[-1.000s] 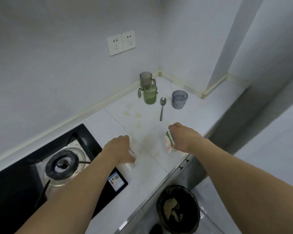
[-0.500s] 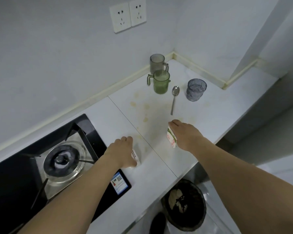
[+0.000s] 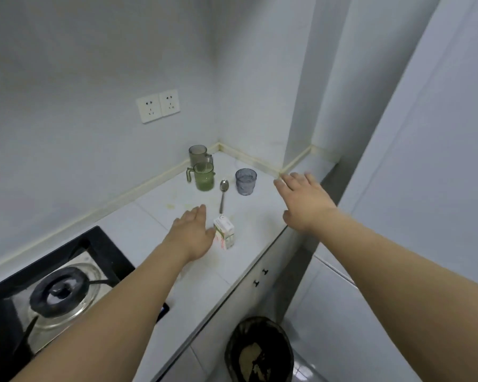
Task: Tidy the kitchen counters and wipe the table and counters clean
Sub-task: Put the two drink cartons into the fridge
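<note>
A single wide-angle view from the person's head looks forward and steeply down into a corner of the white counter (image 3: 155,235), near enough that both forearms fill the lower frame. The stove (image 3: 58,293) sits at lower left, the wall sockets (image 3: 158,106) above centre, and the bin (image 3: 260,351) on the floor at the bottom edge.

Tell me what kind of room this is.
Most likely a small home kitchen: a gas burner set in a white counter, drinking cups such as the green cup, and a spoon.
</note>
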A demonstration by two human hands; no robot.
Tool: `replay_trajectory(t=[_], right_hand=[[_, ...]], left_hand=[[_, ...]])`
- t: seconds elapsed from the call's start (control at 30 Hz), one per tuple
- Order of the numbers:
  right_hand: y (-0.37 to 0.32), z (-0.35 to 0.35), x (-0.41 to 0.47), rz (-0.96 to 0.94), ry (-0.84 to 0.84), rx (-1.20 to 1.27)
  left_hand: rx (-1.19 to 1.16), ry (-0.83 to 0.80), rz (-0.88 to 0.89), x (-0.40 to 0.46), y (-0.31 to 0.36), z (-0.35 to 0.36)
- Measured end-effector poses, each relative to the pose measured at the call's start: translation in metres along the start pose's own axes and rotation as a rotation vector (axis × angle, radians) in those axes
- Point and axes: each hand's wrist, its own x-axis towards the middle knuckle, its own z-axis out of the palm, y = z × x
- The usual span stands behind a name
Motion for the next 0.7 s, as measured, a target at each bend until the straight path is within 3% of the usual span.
replay_trajectory(t=[0.13,0.37,0.7], right_hand=[[0.049,-0.052,-0.063,0.073,0.122,-0.19],[0.117,-0.122,-0.109,0.122,0.245,-0.477],[0.177,-0.145,-0.076,0.094,0.34,-0.682]], left_hand=[[-0.063,0.102,0.129,-0.027,0.069,-0.018],[-0.175,0.111,0.283,-0.041,0.168,-0.046],[-0.407,-0.053,0.47,0.019,0.269,-0.052]])
